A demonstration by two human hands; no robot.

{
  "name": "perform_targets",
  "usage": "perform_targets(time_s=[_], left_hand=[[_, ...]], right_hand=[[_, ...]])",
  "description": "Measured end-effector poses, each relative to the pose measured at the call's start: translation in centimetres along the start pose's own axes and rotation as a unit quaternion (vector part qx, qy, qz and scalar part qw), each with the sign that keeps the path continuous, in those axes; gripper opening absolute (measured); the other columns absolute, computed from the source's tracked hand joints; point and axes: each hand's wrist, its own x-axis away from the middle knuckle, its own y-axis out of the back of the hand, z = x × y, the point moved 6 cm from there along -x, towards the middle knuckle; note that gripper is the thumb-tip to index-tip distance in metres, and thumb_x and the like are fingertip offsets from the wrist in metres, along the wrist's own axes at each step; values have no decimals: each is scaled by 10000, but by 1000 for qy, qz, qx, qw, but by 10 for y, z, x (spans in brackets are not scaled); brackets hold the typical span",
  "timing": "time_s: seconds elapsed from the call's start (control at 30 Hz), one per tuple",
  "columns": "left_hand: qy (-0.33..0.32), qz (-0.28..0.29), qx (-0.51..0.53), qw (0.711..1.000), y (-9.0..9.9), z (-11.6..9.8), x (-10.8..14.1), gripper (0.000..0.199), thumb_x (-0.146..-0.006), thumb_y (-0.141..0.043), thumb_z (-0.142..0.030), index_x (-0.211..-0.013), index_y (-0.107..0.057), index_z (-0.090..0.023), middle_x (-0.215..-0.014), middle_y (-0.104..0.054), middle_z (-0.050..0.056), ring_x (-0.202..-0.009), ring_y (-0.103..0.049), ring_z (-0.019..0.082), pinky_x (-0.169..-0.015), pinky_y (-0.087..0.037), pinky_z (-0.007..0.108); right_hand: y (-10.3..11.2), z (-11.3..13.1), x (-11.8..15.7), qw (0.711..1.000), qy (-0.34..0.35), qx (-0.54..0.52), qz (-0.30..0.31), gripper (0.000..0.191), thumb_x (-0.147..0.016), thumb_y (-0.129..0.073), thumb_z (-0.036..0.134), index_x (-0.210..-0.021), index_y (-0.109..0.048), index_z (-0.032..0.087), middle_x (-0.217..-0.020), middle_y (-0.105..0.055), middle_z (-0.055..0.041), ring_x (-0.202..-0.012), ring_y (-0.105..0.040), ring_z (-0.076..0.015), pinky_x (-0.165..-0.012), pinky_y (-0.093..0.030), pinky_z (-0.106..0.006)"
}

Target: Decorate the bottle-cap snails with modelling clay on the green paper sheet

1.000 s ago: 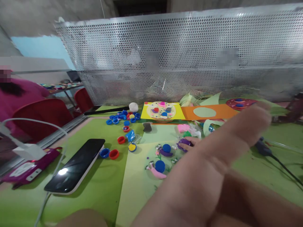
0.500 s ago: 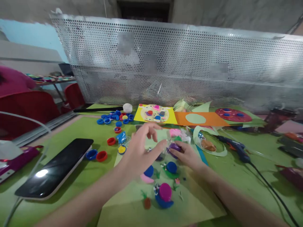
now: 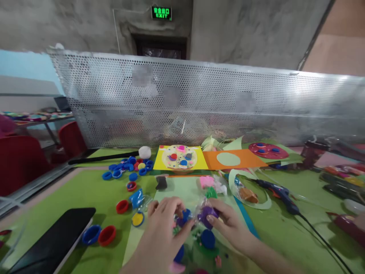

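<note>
My right hand (image 3: 228, 222) is closed on a lump of purple clay (image 3: 208, 216) in a clear plastic wrapper, thumb in front and fingers behind. To its left, my left hand (image 3: 165, 232) is bent with a gap between thumb and curled fingers; its thumb tip is by the wrapper's edge, and whether it touches is unclear. Through the gap shows a blue cap (image 3: 186, 215) with purple clay. Below the hands, on a pale green sheet (image 3: 137, 243), a blue cap (image 3: 208, 239) sits on green clay. Another blue cap with pink clay is partly hidden behind my left hand.
Loose blue and red caps (image 3: 122, 206) and a phone (image 3: 54, 239) lie at left. A glue gun (image 3: 281, 194) with its cord lies right, beside a cut paper ring (image 3: 265, 201). Wrapped pink clay (image 3: 207, 181), a yellow card (image 3: 158, 161) and a perforated metal screen (image 3: 199, 95) are beyond.
The camera has tilted up, so the table sits lower in view and an exit sign appears. My left hand has lowered, its fingers more curled. My right hand still holds the wrapped purple clay.
</note>
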Motion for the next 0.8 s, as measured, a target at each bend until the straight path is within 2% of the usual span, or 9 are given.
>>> perform_targets(time_s=[0.1,0.2,0.33,0.5,0.63,0.8], left_hand=[[-18,18,13,1000,-3,6,-3,131,-822,-529,-359,-850,-524,-232,-786,-627,12,-728,-562,216,-696,-408,370],[-41,49,21,998,-8,5,-4,120,-852,-497,-322,-778,-540,-238,-745,-636,-9,-674,-578,194,-698,-404,369],[-65,41,24,997,-10,4,-5,119,-852,-482,-238,-757,-553,-240,-721,-645,-10,-664,-583,187,-664,-418,343],[-108,59,21,992,-15,2,-6,134,-845,-458,-198,-755,-552,-230,-710,-648,-1,-645,-582,175,-720,-423,354],[-114,66,13,991,-17,2,-5,180,-864,-412,-206,-728,-529,-229,-680,-632,-12,-629,-580,173,-740,-407,371],[-124,53,-4,991,-13,0,-3,178,-882,-399,-254,-764,-532,-245,-741,-634,-8,-690,-571,186,-777,-381,380]], right_hand=[[2,-10,1,999,-23,-32,-17,304,-813,-545,455,-966,-642,211,-918,-680,-87,-836,-639,-202,-740,-522,-305],[0,-12,0,998,-12,-61,2,285,-812,-559,437,-976,-636,218,-931,-670,-81,-855,-633,-191,-755,-517,-294],[-1,-4,-3,999,-1,-42,13,327,-806,-545,481,-938,-643,199,-862,-660,-73,-767,-614,-173,-673,-508,-268],[-7,11,-8,996,13,-67,63,330,-872,-461,436,-850,-685,195,-791,-667,-56,-774,-603,-158,-715,-482,-271],[-6,16,-11,997,13,-62,51,331,-885,-457,398,-806,-715,205,-736,-678,-55,-718,-596,-146,-659,-467,-256],[-1,22,-12,997,56,-42,32,349,-897,-436,385,-804,-719,202,-695,-672,-58,-699,-586,-151,-656,-461,-265]])
